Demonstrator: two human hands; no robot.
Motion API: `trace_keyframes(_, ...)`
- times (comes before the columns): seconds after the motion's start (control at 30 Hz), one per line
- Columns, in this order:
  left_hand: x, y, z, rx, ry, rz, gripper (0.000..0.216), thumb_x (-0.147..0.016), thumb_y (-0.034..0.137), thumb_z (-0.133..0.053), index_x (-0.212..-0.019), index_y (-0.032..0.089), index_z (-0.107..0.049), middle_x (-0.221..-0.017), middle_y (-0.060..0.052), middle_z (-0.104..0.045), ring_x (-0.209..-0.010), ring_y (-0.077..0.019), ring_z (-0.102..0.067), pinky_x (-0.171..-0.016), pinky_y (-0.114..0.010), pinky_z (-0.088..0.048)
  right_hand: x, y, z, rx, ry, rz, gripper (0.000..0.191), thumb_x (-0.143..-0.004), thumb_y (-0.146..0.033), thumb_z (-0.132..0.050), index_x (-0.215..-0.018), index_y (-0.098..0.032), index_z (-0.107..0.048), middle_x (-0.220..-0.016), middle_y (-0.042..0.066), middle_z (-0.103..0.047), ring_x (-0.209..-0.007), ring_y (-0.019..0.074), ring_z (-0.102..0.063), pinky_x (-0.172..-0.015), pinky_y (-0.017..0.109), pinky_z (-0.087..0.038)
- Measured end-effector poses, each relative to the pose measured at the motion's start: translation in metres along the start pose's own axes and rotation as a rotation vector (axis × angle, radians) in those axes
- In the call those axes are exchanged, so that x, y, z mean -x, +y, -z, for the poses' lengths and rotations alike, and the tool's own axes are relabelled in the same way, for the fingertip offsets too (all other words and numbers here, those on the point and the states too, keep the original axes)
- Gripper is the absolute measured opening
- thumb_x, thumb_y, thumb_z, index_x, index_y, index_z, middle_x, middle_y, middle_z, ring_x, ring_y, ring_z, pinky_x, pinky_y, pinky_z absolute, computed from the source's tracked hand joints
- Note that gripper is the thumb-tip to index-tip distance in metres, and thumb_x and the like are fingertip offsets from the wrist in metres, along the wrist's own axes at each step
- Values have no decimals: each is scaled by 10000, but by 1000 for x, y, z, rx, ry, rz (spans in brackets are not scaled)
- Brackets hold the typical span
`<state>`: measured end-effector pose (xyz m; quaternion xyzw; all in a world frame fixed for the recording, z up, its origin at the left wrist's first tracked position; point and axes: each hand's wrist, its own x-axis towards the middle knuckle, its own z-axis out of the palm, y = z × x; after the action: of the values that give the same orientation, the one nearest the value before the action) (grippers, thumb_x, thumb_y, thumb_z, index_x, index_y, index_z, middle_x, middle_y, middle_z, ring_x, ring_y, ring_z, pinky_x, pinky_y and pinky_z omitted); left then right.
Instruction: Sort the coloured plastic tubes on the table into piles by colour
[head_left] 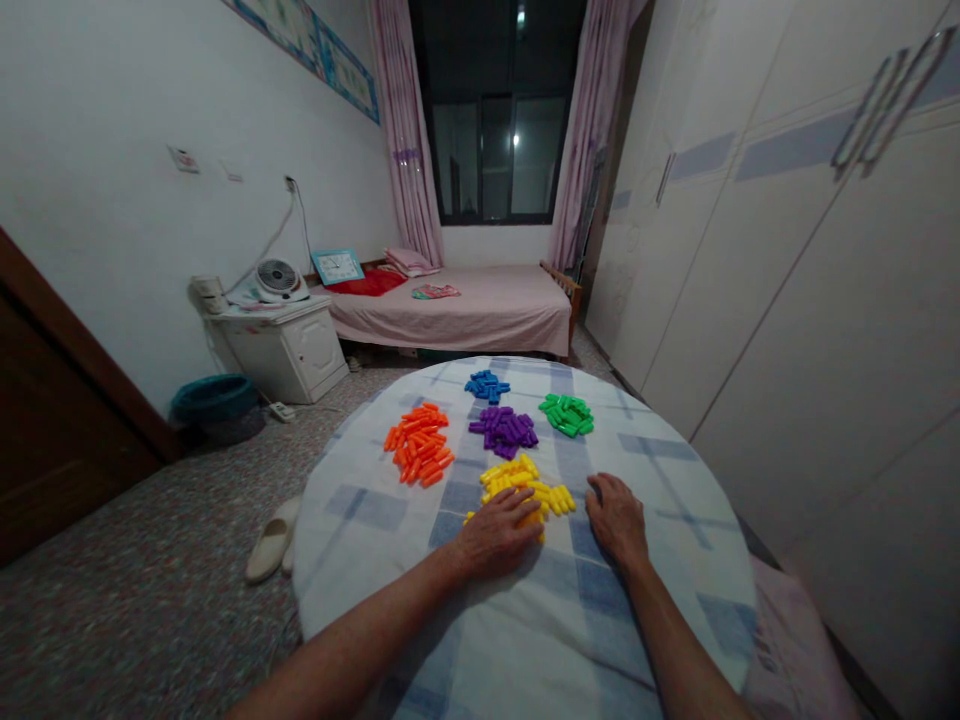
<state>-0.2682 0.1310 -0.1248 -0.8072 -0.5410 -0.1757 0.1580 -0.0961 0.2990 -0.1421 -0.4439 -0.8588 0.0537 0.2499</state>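
Both my hands rest on a round table [645, 600] covered with a blue-and-white checked cloth. My left hand [499, 530] lies palm down with its fingers over the near edge of a pile of yellow plastic pieces [525, 480]. My right hand [616, 518] lies flat on the cloth just right of that pile, fingers loosely curled and holding nothing. Further back lie piles of orange pieces [420, 443], purple pieces [504, 429], blue pieces [487, 385] and green pieces [567, 414].
A bed [480, 305] with pink sheets stands under the dark window. A white bedside cabinet [289, 350] with a small fan is at the left wall, with a teal basket [214, 400] beside it. White wardrobes [787, 280] line the right. Slippers [271, 540] lie on the floor.
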Motion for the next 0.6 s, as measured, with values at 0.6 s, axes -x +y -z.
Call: trace_keyframes(0.6,-101,3,-14,-9,-396,553,533,-787,590,-504,-1134,195,-596,-1200,-136,-568,-1197,-320,-452,-1021,-570,-286,0,5,-4,6,38,51,324,-884,-230,-412,-1115,-140,-619,-1215,115,-593,-1139,238,-527,-941,372,-391)
